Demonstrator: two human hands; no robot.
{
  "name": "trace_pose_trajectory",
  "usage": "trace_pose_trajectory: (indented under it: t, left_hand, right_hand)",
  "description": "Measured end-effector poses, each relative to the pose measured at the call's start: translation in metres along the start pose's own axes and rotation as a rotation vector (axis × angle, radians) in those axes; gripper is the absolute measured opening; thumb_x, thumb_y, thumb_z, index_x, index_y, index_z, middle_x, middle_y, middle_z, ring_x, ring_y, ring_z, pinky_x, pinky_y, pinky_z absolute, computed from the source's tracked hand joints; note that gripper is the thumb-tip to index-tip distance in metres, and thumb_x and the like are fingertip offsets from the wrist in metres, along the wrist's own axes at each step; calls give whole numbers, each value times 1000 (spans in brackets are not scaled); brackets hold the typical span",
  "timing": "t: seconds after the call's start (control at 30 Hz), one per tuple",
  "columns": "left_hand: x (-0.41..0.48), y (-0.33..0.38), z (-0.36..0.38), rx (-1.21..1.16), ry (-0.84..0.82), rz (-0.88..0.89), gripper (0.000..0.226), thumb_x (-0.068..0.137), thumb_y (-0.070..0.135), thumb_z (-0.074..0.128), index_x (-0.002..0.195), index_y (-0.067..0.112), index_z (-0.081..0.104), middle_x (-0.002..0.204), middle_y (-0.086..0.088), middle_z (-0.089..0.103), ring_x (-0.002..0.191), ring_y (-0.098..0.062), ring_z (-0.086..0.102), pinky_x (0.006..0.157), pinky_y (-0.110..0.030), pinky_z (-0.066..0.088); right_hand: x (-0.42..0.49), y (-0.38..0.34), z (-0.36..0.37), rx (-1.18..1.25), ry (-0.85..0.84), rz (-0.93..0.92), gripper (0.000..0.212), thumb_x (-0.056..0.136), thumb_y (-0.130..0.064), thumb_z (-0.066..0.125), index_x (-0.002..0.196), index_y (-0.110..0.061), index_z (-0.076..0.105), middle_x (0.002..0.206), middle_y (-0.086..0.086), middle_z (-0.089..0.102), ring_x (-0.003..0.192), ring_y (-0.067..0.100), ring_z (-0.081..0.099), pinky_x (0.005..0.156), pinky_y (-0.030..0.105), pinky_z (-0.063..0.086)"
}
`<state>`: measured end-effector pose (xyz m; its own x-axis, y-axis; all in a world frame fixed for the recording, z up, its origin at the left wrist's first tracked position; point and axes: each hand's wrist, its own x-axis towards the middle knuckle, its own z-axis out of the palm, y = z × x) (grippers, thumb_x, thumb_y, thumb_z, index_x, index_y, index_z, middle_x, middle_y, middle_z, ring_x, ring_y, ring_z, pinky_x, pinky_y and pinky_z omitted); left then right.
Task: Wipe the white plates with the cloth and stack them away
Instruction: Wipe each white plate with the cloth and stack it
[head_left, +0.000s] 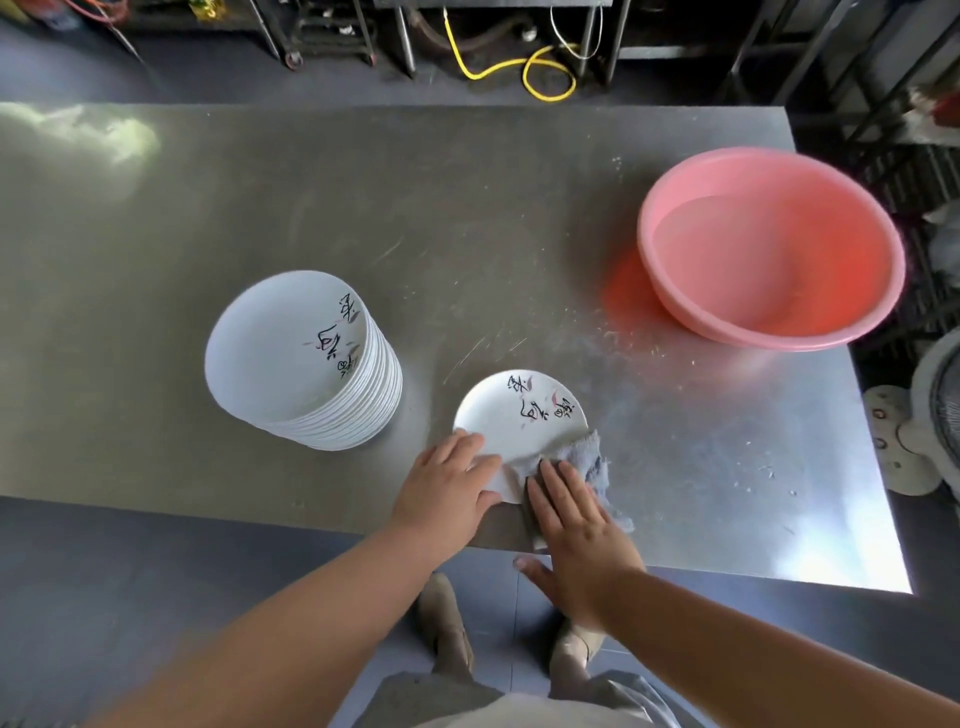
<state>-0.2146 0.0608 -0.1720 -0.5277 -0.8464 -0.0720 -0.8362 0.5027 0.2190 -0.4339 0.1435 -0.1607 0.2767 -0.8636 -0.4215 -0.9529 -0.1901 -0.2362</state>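
Note:
A single white plate (511, 415) with black brush writing lies flat near the front edge of the steel table (467, 218). My left hand (447, 488) rests on the plate's near-left rim with its fingers flat. My right hand (576, 525) presses a grey cloth (592, 457) with straight fingers onto the plate's near-right edge; part of the cloth hangs over the table's edge. To the left stands a tall stack of white plates (306, 358) bearing the same writing.
A pink plastic basin (769, 249) sits at the table's right side, close to the edge. Small crumbs and scratches dot the steel between the plate and the basin. A yellow hose (540, 73) and metal legs lie on the floor beyond the table.

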Motion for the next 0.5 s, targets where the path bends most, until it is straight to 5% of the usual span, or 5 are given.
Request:
trace_pose_trajectory:
  t: [0.17,0.27,0.33,0.4,0.5]
  left_hand:
    - [-9,20,1,-8,96,-106,38,87,52,65,118,30,69,130,1,61,121,-26,52,95,-43,49]
    - [-8,31,2,25,104,-150,37,86,53,72,115,30,70,127,2,62,118,-26,53,93,-43,46]
    - [-7,37,2,26,107,-191,36,83,52,76,111,31,71,123,4,63,115,-25,55,89,-42,45]
    - [-7,42,0,0,94,-236,36,79,50,81,108,32,73,121,4,64,112,-24,58,85,-41,46]
    - [-10,45,-4,-27,60,-255,40,72,46,87,109,33,76,119,4,66,110,-24,62,83,-41,49]
  right_hand:
    - [20,37,-40,-83,113,-118,82,98,-69,23,160,-20,41,170,5,29,157,29,26,126,51,27]
    - [37,47,-48,-81,-8,-49,81,101,-69,28,168,-26,10,175,-4,-4,161,20,-8,131,42,-1]
    - [31,29,-32,-28,5,11,87,100,-68,34,167,-22,3,174,-1,-11,160,22,-16,130,41,-4]
    - [12,3,-13,-17,49,-23,89,93,-54,58,164,-12,24,173,10,14,161,31,7,128,48,24]
    - [-7,-7,-4,-27,158,-115,84,61,-22,88,141,-9,65,146,10,61,137,33,56,88,40,63]
